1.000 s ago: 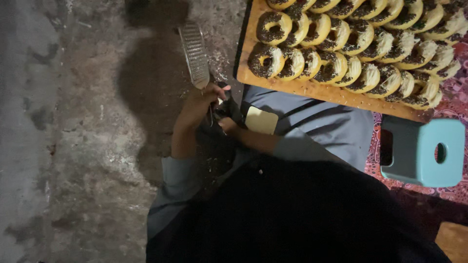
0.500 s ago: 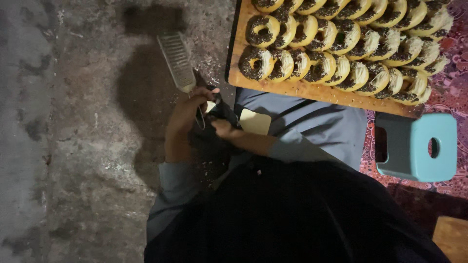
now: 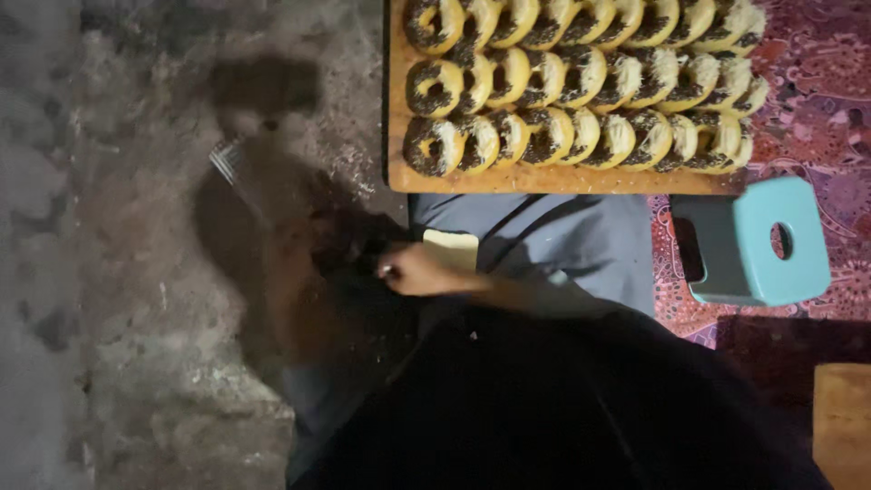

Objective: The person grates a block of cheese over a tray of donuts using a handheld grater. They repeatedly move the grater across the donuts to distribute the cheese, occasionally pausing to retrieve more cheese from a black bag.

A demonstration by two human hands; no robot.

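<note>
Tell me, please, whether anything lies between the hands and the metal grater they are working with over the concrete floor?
Nothing visible does. The left hand, motion-blurred, appears to grip the grater directly by its handle end, and the right hand sits just beside it at dark cloth.

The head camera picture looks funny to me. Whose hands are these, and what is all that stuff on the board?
The camera sits on a person's head and looks straight down, so you see their own arms and lap from above. There is no machine here, only two bare hands.

The left hand is smeared because it is moving fast. It seems to hold a flat metal grater over the rough grey floor. The right hand is sharper and pinches something small and dark next to the left one; what it is cannot be made out.

Above the hands lies a wooden board with three rows of yellow ring-shaped pastries, like doughnuts, topped with dark sprinkles and some pale shavings.

To the right stands a small turquoise stool on a purple patterned cloth.
</note>
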